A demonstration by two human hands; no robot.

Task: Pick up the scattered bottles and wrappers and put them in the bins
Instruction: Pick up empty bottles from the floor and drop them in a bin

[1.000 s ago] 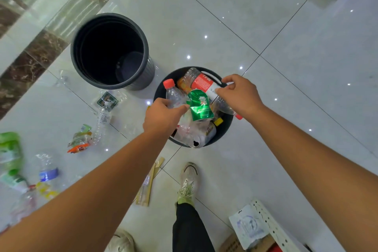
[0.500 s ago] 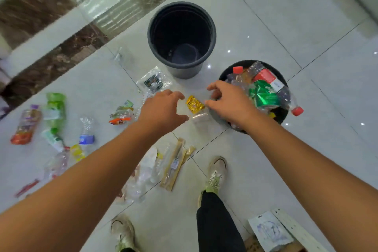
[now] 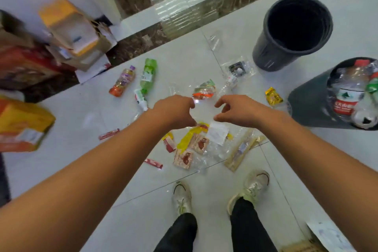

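Bottles and wrappers lie scattered on the white tiled floor. My left hand (image 3: 176, 111) and my right hand (image 3: 235, 111) hover side by side above the litter, fingers loosely curled, holding nothing. Just beyond them lies a crumpled green-and-orange wrapper (image 3: 204, 92). An orange juice bottle (image 3: 122, 82) and a green bottle (image 3: 148, 74) lie to the left. A yellow wrapper (image 3: 273, 96) sits near the full bin (image 3: 306, 106), which holds several bottles. The empty black bin (image 3: 266, 49) stands behind it. A heap of yellow, red and clear wrappers (image 3: 196, 143) lies below my hands.
Cardboard boxes (image 3: 69, 28) are piled at the upper left against the wall, and an orange box (image 3: 22, 125) sits at the left edge. My two shoes (image 3: 251, 188) stand at the bottom centre. A dark marble strip (image 3: 235, 4) borders the floor.
Both hands have left the full bin and swung left over the scattered litter. The view has turned left, so the bins now sit at the right.
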